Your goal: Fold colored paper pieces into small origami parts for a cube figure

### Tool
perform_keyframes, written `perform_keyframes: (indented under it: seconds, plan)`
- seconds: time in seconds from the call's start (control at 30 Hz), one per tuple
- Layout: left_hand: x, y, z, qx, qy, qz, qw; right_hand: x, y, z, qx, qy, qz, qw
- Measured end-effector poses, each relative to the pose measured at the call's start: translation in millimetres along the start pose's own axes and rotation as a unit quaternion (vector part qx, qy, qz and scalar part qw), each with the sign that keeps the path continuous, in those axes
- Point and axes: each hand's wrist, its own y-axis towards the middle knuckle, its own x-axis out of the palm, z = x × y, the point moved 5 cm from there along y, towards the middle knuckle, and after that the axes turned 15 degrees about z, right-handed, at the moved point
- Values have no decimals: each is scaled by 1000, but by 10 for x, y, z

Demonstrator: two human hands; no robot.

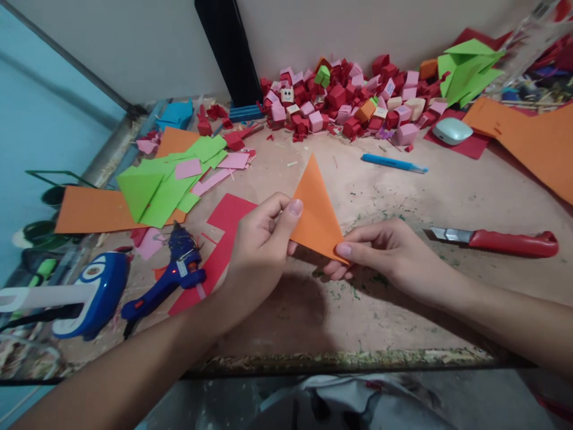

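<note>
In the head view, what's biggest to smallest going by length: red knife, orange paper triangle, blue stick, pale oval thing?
1. Red knife
2. Orange paper triangle
3. Blue stick
4. Pale oval thing
Triangle's lifted, maybe nearer the camera.

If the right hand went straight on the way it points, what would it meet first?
Beyond the orange paper it pinches, the right hand would probably meet the left hand first, though depth is unclear from this single view.

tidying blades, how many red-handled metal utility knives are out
1: the red-handled metal utility knife lies on the tan tabletop, right of the right hand; others may be hidden.
</note>
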Motion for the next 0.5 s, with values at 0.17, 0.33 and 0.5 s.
perform_keyframes:
  seconds: [0.17,0.33,0.5]
  plan:
    - [2,-5,2,0,-6,-2,1000,-18,0,9,3,3,15,1000]
    - [3,-15,-21,-17,-25,-18,999,-22,1,9,3,5,24,1000]
    - [-2,-6,-33,-13,-16,-13,1000,-17,13,2,5,5,31,1000]
